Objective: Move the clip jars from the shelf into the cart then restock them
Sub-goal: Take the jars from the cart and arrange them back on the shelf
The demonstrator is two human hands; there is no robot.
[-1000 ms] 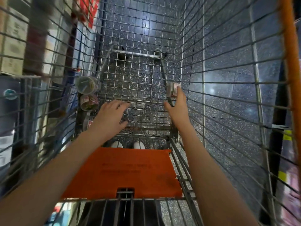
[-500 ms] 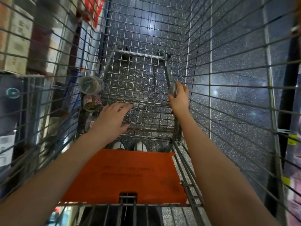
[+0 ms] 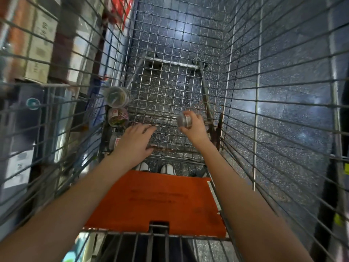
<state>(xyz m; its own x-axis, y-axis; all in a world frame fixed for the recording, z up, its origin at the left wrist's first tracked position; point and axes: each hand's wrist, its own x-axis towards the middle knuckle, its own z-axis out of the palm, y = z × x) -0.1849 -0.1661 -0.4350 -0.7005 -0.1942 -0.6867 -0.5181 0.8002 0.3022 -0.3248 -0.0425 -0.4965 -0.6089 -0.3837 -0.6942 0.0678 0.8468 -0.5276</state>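
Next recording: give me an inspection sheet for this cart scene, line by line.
Surface: wire cart floor, speckled store floor visible through it.
Job's things: two clip jars lying by the cart's left wall; a third jar partly hidden behind the left hand.
Clutter: orange seat flap.
Hands: left hand open, fingers spread above the cart floor; right hand grips a small jar.
Cables: nothing seen.
Surroundings: blurred boxed stock on the shelves at left.
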